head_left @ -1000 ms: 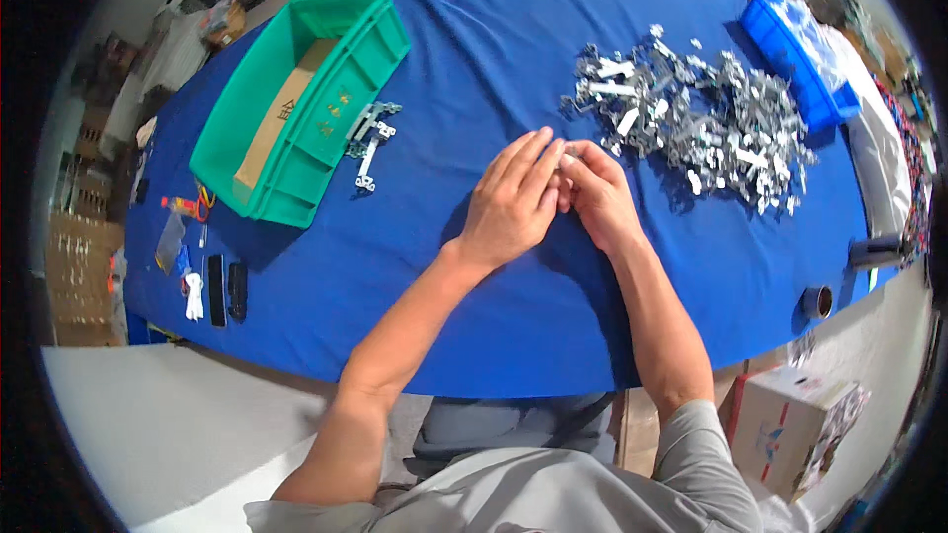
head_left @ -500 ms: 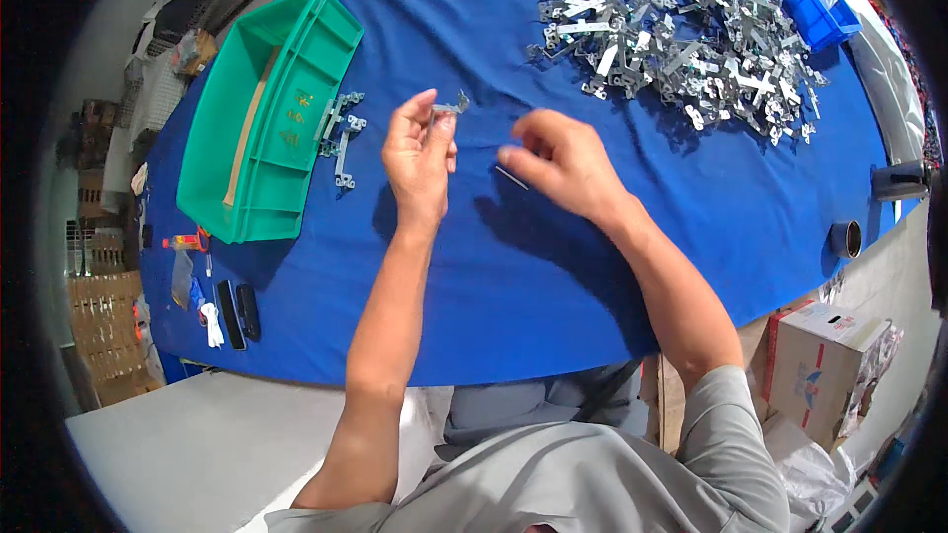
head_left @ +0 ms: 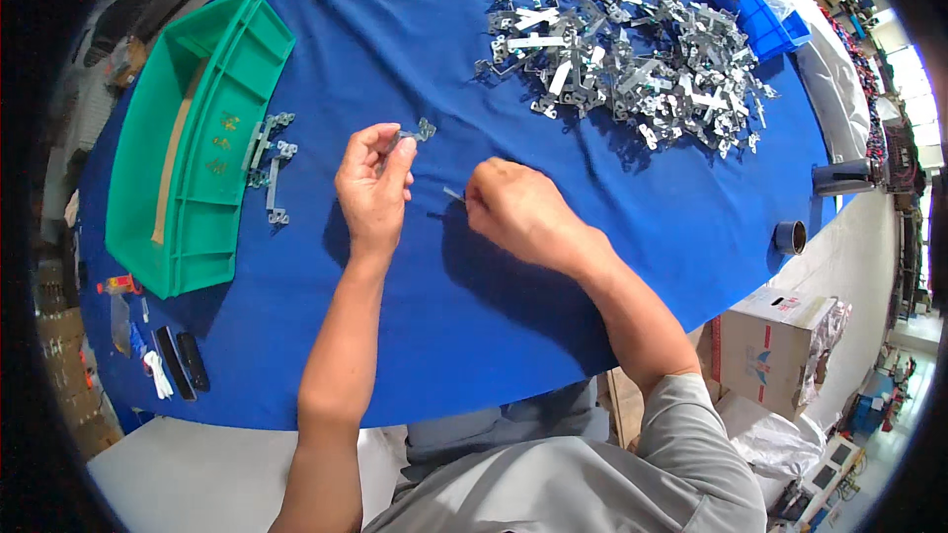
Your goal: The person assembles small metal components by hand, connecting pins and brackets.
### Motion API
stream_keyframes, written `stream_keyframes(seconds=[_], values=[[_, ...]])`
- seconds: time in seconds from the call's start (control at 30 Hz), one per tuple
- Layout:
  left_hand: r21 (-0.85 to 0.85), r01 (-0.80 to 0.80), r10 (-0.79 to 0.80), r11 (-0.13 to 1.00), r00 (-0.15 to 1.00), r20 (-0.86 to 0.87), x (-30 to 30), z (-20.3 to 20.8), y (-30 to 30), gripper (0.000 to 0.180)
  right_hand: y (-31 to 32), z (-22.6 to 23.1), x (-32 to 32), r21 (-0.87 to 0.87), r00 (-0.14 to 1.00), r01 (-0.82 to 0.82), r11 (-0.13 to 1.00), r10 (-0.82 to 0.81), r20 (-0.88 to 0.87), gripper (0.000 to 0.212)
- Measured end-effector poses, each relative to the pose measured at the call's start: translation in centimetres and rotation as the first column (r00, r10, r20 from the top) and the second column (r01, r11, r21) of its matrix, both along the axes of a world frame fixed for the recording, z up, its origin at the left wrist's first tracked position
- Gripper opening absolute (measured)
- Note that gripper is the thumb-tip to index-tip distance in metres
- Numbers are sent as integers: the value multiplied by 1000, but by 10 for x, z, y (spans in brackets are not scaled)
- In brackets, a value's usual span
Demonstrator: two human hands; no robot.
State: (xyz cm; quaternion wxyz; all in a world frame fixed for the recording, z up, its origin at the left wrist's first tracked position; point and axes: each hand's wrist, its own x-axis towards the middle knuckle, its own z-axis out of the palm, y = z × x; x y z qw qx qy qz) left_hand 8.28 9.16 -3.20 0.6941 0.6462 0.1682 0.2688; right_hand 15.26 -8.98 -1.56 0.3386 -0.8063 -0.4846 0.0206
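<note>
My left hand [head_left: 371, 195], raised over the cloth, pinches a small grey metal bracket [head_left: 426, 129] between thumb and fingertips; its hooked end sticks out to the right. To the right of it, my right hand [head_left: 523, 212] is closed, back of the hand up, at one end of a thin silver rod [head_left: 453, 194]. The rod's tip shows beyond the fingers, and the rest of it is hidden by them. Several similar metal brackets [head_left: 275, 188] lie at the left beside the green bin. A large heap of metal brackets [head_left: 642, 74] spreads over the far right.
Blue cloth [head_left: 434, 336] covers the table. A green plastic bin [head_left: 247, 89] stands left, a blue crate [head_left: 780, 44] far right. Near the left edge lie two dark slim objects [head_left: 183, 363] and a white cable [head_left: 157, 375]. A dark cup [head_left: 790, 237] sits by the right edge.
My right hand has come down and closed at the rod, which lay on the cloth before. The left hand still holds the bracket. The whole view has shifted.
</note>
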Motion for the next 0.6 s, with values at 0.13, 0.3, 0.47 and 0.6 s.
stream_keyframes(seconds=[0.13,0.3,0.47,0.6], values=[[30,-19,20,999,999,-31,-1,-2,1,23,-9,21,21,66,560,4,998,52,-827,15],[31,-16,17,999,999,-50,0,4,-4,23,-4,1,19,344,233,157,926,304,-924,18],[-8,-31,30,999,997,-66,-1,6,-2,22,8,1,26,382,199,222,897,342,-918,21],[-34,-28,25,999,996,-87,-2,7,8,19,26,-6,34,495,48,290,819,504,-863,14]])
